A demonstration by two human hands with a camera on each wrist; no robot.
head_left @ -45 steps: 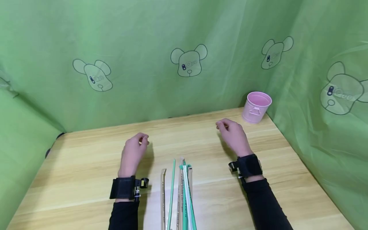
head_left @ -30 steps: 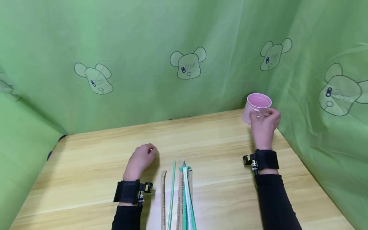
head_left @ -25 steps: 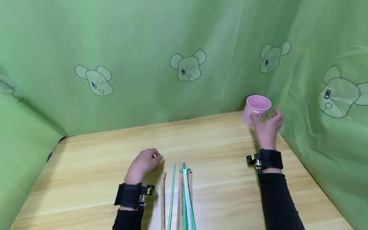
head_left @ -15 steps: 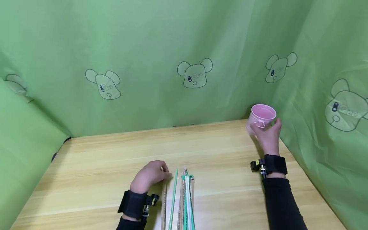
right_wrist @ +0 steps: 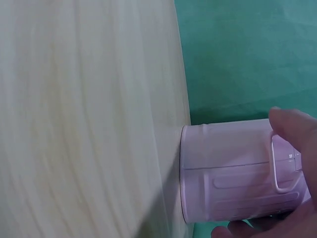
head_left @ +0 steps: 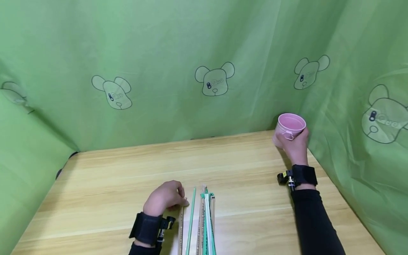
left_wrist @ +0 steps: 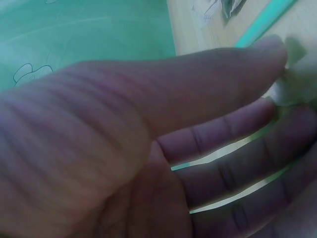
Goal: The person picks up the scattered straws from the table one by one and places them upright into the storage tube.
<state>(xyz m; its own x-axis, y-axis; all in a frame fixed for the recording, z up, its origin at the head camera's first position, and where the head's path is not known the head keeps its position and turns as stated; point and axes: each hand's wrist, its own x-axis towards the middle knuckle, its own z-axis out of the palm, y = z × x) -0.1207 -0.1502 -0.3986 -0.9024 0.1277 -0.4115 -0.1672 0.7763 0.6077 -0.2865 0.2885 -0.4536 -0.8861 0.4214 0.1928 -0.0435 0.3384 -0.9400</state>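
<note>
My left hand [head_left: 167, 196] pinches the top end of the leftmost wrapped straw [head_left: 180, 230], a slim pale-brown one with print along it. In the left wrist view, the pale wrapper end [left_wrist: 294, 87] sits between thumb and fingers. To its right lies a plain green straw [head_left: 191, 223], then a bunch of green, white and brown wrapped straws [head_left: 207, 226] running off the near edge of the view. At the far right corner my right hand [head_left: 294, 143] grips a pink bucket [right_wrist: 237, 173] around its near side, thumb by the small handle. The bucket stands upright, its base at the tabletop.
The wooden table [head_left: 127, 170] has green cloth walls [head_left: 159, 35] with bear-head prints at its back and sides. The bucket stands close to the back and right cloth.
My right hand has reached right and back to the bucket, and its fingers have closed round it. My left hand has come right and nearer, down onto the leftmost straw's end.
</note>
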